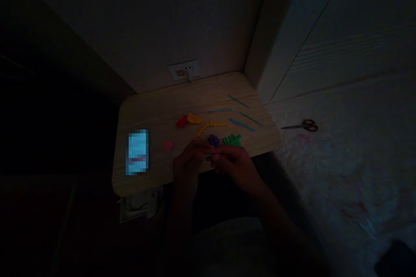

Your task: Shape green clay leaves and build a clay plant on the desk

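Note:
My left hand and my right hand meet at the near edge of the small table. Their fingertips close on a small green piece of modelling clay, mostly covered by the fingers. Just beyond them lies a purple cluster of clay. Green clay strips rest beside it, close to my right hand. A curved strand of yellow clay beads stretches farther back. Red clay touches an orange-yellow lump. Left of my left hand sits a pink lump.
Blue modelling tools lie on the wooden table's right side. A lit phone is at the left. Scissors rest on the pale surface to the right. A wall socket is behind. The room is dim.

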`<state>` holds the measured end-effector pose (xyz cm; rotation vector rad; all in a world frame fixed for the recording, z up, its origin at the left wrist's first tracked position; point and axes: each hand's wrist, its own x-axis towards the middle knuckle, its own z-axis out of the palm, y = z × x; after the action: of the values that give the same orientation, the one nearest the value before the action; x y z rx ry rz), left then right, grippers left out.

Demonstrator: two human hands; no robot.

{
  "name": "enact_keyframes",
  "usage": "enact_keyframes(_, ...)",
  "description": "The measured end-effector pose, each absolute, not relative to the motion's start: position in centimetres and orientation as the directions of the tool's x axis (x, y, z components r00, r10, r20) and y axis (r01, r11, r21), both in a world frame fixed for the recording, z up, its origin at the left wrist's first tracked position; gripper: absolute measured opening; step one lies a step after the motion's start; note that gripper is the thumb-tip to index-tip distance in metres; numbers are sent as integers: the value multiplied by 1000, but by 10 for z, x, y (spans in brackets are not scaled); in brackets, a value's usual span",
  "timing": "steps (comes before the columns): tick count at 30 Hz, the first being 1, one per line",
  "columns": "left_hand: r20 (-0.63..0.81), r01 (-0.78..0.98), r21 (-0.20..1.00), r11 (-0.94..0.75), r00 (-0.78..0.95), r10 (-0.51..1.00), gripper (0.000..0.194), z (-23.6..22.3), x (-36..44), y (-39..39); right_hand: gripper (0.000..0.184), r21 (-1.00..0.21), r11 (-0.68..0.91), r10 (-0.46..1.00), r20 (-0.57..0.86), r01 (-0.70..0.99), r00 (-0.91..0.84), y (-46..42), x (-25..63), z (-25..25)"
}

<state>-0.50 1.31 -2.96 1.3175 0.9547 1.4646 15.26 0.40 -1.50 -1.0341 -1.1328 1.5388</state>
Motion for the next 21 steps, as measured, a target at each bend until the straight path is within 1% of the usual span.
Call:
enact_keyframes(2, 284, -110, 953, -282, 8, 959, 28, -25, -4, 12, 36, -973, -141, 971, -100, -185, -216, 4, 153, -17)
enact_keyframes(6, 319, -124, 943, -310, 63, 946, 11, -17, -2, 13, 44, -975, -121, 970, -77, -187, -229, 4, 153, -19)
enact_keyframes(9, 352, -124, 932, -342, 76, 933, 5, -13, -1, 13, 48, -982, -96, 969, -55, -160, -242, 4, 153, -18)
enact_keyframes(13, 346, -41, 938, -344, 69, 936, 8, -12, -3, 10, 51, -985, -83, 971, -45, -154, -235, 3, 154, -17)
enact_keyframes(15, 354, 26, 934, -357, 91, 931, 13, -11, -6, 8, 51, -984, -73, 973, -34, -165, -227, 3, 154, -16)
enact_keyframes(17, 364, 82, 924, -373, 109, 925, 13, -9, -8, 8, 51, -985, -53, 973, -14, -167, -228, 3, 155, -15)
enact_keyframes(19, 371, 98, 920, -379, 87, 925, 8, -7, -9, 8, 52, -988, -37, 969, 2, -152, -245, 3, 156, -13)
enact_keyframes(21, 354, 74, 932, -355, 38, 935, 10, -8, -8, 9, 54, -991, -32, 962, 4, -129, -272, 3, 157, -11)
